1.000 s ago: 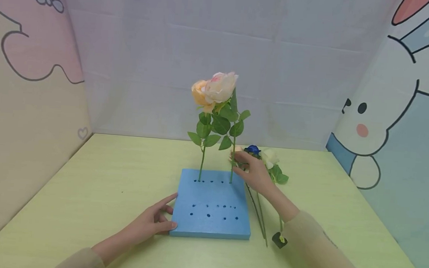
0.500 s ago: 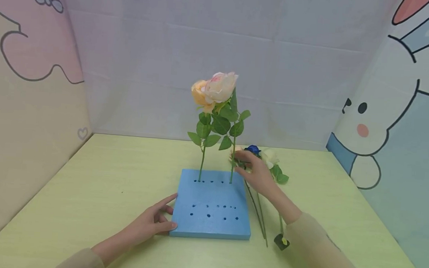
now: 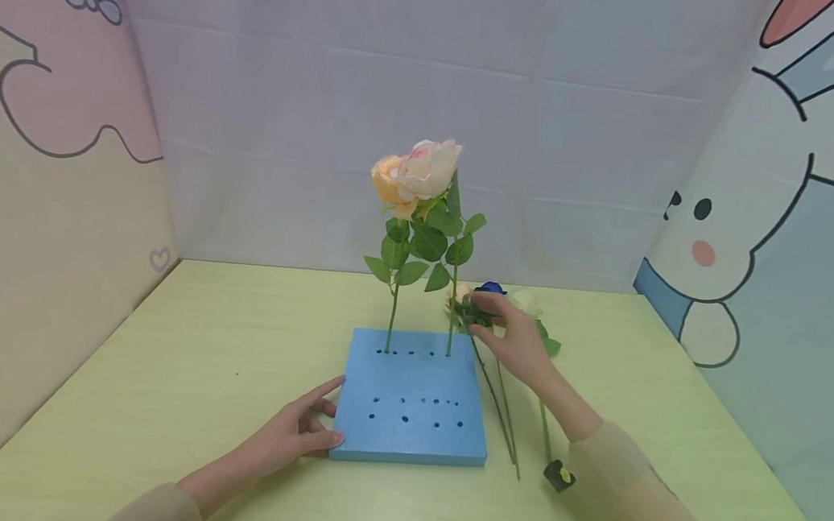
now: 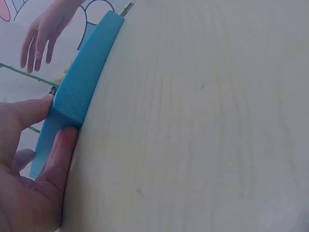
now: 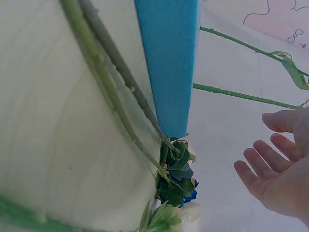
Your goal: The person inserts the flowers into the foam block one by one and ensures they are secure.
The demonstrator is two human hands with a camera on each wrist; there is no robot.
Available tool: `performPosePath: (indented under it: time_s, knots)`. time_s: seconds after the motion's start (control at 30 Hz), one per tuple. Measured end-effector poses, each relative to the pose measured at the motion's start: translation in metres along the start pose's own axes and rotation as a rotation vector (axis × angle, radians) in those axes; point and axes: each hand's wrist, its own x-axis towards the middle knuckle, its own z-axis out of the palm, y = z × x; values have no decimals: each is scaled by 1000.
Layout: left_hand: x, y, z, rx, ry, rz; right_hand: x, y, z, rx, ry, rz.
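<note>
At the near-left corner of a blue foam board (image 3: 412, 381), my left hand (image 3: 296, 430) rests its thumb and fingers spread along the left edge. In the left wrist view its fingers (image 4: 63, 150) lie against the board's side. My right hand (image 3: 513, 336), fingers loosely bent and holding nothing, hovers over artificial flowers lying to the board's right. Among them are a blue rose (image 3: 491, 287), a pale peach one (image 3: 461, 292) and a white rose (image 3: 526, 300) partly behind the hand. An orange-yellow rose (image 3: 388, 179) and a pale pink rose (image 3: 429, 167) stand upright in the board's back holes.
Rows of small dark holes (image 3: 405, 419) mark the board. Bare flower stems (image 3: 504, 416) run along its right side on the pale table (image 3: 238, 321). A small dark tag (image 3: 558, 475) lies near the right forearm. Cartoon-printed walls stand around.
My right hand has moved slightly right, away from the upright pink rose's stem, and the dark tag has shifted right. My left hand stays at the board.
</note>
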Motion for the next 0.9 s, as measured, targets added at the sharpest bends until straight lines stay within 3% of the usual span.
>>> performPosePath:
  time_s: [0.63, 0.9]
  knots:
    - [0, -1, -1, 11, -5, 24, -21, 15, -14, -20, 30, 90]
    - [0, -4, -2, -6, -23, 41, -33, 26, -18, -101, 5, 66]
